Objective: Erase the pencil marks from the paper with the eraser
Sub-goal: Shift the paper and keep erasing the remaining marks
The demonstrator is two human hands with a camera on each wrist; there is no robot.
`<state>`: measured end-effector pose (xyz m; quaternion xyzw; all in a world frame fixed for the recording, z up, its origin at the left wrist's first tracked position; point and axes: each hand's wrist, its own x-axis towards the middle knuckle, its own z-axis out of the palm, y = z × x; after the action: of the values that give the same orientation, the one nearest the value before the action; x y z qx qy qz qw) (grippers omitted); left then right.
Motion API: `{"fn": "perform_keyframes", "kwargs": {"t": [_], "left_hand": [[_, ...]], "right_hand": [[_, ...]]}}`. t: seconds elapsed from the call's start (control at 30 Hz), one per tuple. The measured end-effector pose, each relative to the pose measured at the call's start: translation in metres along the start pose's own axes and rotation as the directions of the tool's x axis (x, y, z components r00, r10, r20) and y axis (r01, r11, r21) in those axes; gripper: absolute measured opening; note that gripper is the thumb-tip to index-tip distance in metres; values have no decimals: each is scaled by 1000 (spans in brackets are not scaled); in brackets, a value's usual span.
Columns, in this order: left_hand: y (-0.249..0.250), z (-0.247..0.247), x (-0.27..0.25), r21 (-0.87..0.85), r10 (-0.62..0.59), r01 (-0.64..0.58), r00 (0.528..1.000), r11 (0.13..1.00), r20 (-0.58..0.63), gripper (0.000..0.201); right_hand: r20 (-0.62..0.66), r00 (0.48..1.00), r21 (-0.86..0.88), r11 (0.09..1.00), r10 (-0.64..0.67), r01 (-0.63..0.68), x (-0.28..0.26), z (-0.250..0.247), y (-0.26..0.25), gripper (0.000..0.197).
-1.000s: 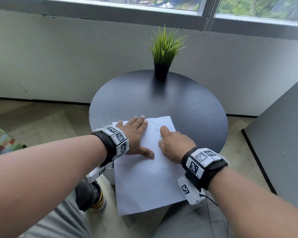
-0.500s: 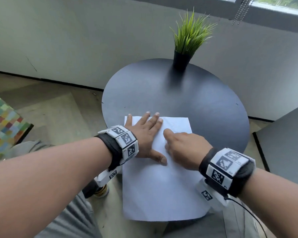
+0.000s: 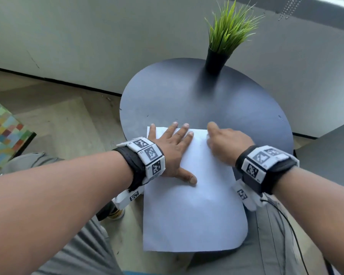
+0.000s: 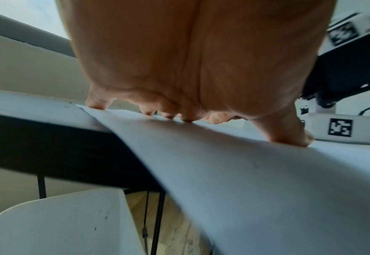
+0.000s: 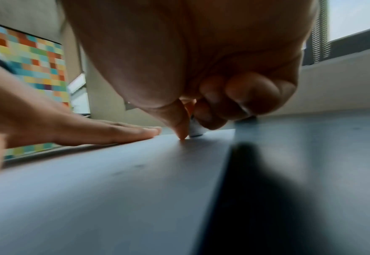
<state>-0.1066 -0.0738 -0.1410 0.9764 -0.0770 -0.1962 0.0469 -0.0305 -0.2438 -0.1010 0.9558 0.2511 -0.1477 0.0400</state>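
Now the right hand point(image 3: 225, 141), pinching the white eraser point(image 5: 196, 130), has slid toward two o'clock on the paper point(image 3: 191, 211); flat-fingered left hand point(image 3: 172, 150) still pins it, so rubbing continues.

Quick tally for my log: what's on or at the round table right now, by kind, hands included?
Hands: 2, the left hand flat on the paper, the right hand pinching the eraser
Paper sheets: 1, the paper hanging over the near edge of the table
Erasers: 1, the eraser, white, mostly hidden by the fingers
Potted plants: 1, the plant
Total: 5
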Motion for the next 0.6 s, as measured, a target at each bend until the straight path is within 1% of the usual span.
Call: {"fn": "perform_keyframes", "kwargs": {"t": [0.03, 0.07, 0.1, 0.2, 0.23, 0.27, 0.33, 0.4, 0.53, 0.6], "left_hand": [[0, -1, -1, 5, -3, 3, 1000, 1000, 3, 136], [1, -2, -1, 8, -6, 6, 1000, 1000, 8, 137], [1, -2, -1, 8, -8, 8, 1000, 1000, 13, 137], [0, -3, 1, 4, -15, 15, 1000, 1000, 11, 138], [0, -3, 1, 9, -14, 14, 1000, 1000, 10, 138], [0, -3, 1, 15, -11, 11, 1000, 1000, 8, 138], [-1, -4, 0, 20, 0, 0, 1000, 1000, 6, 138], [-4, -11, -1, 26, 13, -13, 1000, 1000, 14, 137], [-5, -32, 2, 126, 74, -77, 997, 989, 26, 128], [-3, -37, 2, 117, 94, -99, 994, 988, 48, 122]], "right_hand": [[0, 999, 28, 999, 39, -39, 3, -5, 7, 10], [7, 999, 50, 997, 50, -50, 3, -6, 10, 10], [8, 1000, 63, 998, 30, -31, 0, -6, 8, 12], [20, 995, 72, 992, -103, 101, -20, 2, -11, 15], [28, 992, 87, 989, -120, 117, -25, 4, -14, 16], [38, 993, 111, 988, -115, 110, -28, 4, -13, 18], [66, 995, 171, 984, -69, 57, -27, 1, -1, 21], [67, 997, 213, 977, -40, 25, -23, 0, 13, 21], [61, 996, 236, 971, -60, 44, -15, 3, 27, 21], [53, 995, 227, 971, -87, 73, -10, 1, 26, 20]]}}
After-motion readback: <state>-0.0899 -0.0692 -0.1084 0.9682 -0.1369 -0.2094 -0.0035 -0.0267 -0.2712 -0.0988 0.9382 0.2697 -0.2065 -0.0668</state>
